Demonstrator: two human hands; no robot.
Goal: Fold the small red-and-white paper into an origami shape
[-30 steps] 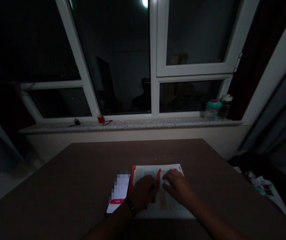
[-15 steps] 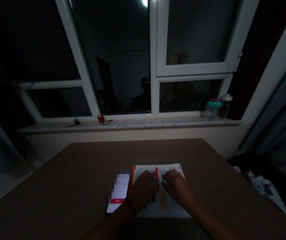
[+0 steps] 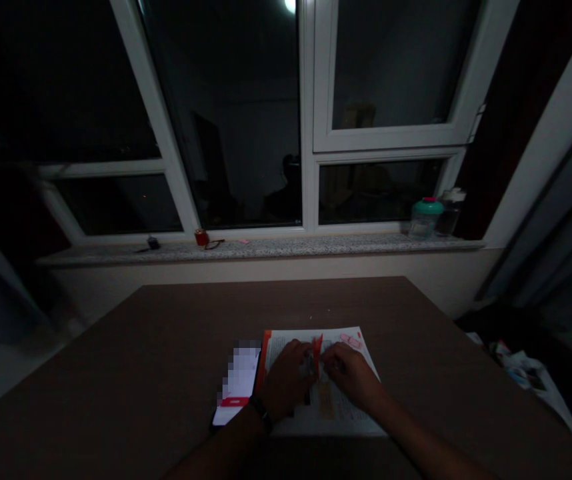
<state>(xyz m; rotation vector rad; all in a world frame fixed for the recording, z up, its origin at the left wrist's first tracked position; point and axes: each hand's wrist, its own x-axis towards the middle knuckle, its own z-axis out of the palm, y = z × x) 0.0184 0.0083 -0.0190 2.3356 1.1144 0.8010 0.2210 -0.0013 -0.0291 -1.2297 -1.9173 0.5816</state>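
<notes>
A small folded red paper (image 3: pixel 318 353), white on its other side in the earlier view, stands upright between my hands. My left hand (image 3: pixel 286 373), with a dark band at the wrist, is closed and pinches its left side. The fingers of my right hand (image 3: pixel 353 375) are curled together at its right edge, their tips partly hidden. Both hands are over a printed book or magazine (image 3: pixel 351 417) with an orange left edge. Near its top right corner is a pink shape (image 3: pixel 350 341), too dim to identify.
A lit phone (image 3: pixel 241 380) lies left of the book on the brown table (image 3: pixel 166 347). On the granite sill (image 3: pixel 276 248) are a red container (image 3: pixel 201 237), a small dark bottle (image 3: pixel 153 243) and a green-lidded jar (image 3: pixel 426 219). Papers (image 3: pixel 531 373) lie right of the table.
My right hand has shifted slightly down and its fingers have curled more, uncovering the pink shape. The red paper has turned, showing a narrower face with less white.
</notes>
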